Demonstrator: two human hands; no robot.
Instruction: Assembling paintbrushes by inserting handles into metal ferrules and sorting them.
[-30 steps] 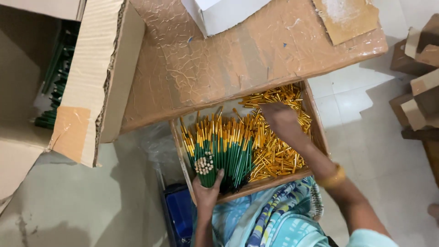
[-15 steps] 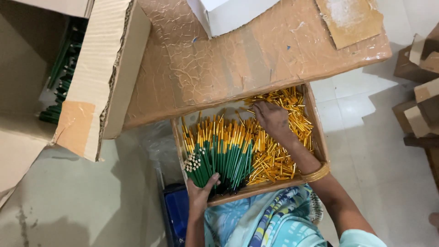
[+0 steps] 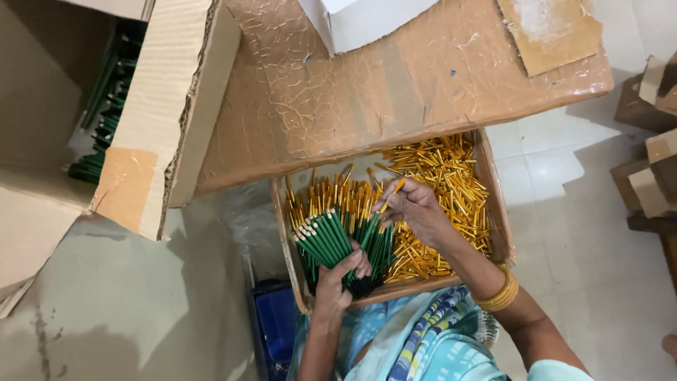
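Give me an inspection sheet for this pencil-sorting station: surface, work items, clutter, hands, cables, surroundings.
Surface: brown taped cardboard tabletop, crinkled.
Job's things: shallow cardboard tray with green pencils at left, loose yellow caps at right.
Clutter: white box and cardboard scrap on the tabletop.
Hands: left hand grips a bundle of green pencils; right hand pinches one yellow cap.
Cables: nothing seen.
Surroundings: open carton with more green pencils at left, blue crate below, pale floor tiles, stacked cardboard pieces at right.

Pencils lie left of caps in the tray under the table.
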